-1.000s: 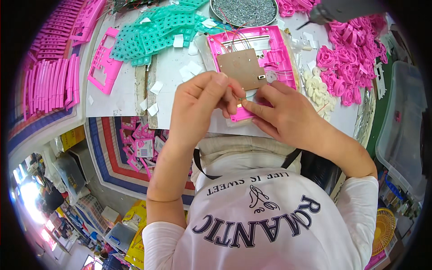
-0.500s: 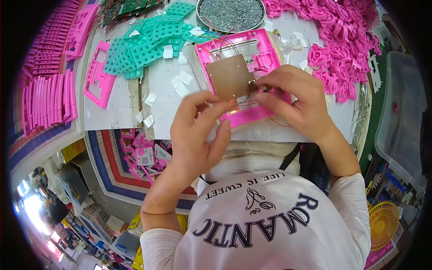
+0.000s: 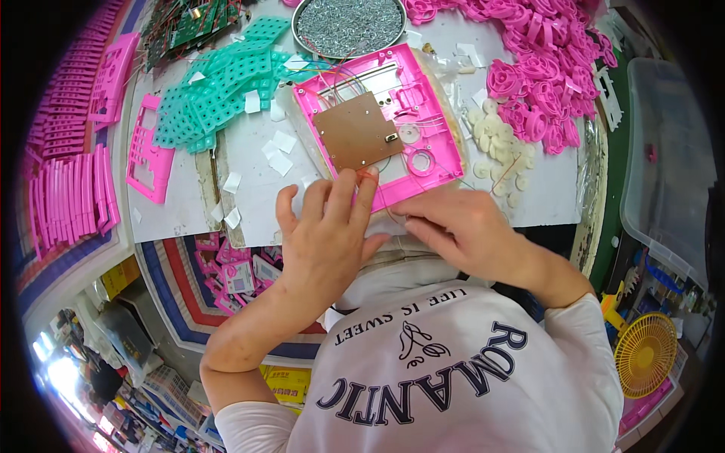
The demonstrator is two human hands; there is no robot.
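Note:
A shallow pink plastic housing lies tilted on the worktable in front of me, its inner side up. Inside it rests a brown circuit board with coloured wires at its far edge. A pink ring and a white disc sit to the board's right. My left hand is open, fingers spread, fingertips at the board's near edge and the housing's near rim. Just off the near rim, my right hand pinches what looks like a thin red wire running from near the left fingertips; its end is hidden.
Behind the housing stands a round tray of screws. Teal pad sheets, white paper squares and a pink frame lie leftward. Off-white discs and heaped pink rings are at right. Green circuit boards lie far left.
My right hand has moved from over the housing's right side to its near edge, uncovering the ring and disc. My left fingers have spread onto the near rim. The view has shifted.

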